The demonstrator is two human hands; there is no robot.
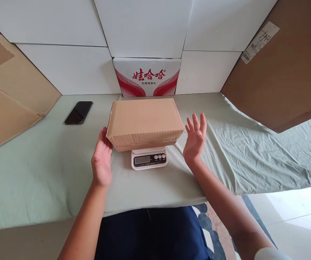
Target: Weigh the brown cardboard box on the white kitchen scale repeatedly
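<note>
A closed brown cardboard box (pixel 146 119) rests on a white kitchen scale (pixel 136 164) in the middle of the cloth-covered table. The scale's platform is mostly hidden under the box; its small display and buttons show at the front, and no reading can be made out. My left hand (pixel 102 160) is beside the box's left side, palm facing it and fingers stretched along it; whether they touch is unclear. To the right of the box, my right hand (pixel 195 139) is raised with its fingers spread, apart from the cardboard and holding nothing.
A black smartphone (pixel 78 112) lies at the back left on the green cloth (pixel 49 173). Behind the scale stands a white and red carton (pixel 147 77) against white panels (pixel 65 68). Large cardboard sheets flank the table at left (pixel 11 90) and right (pixel 285 72).
</note>
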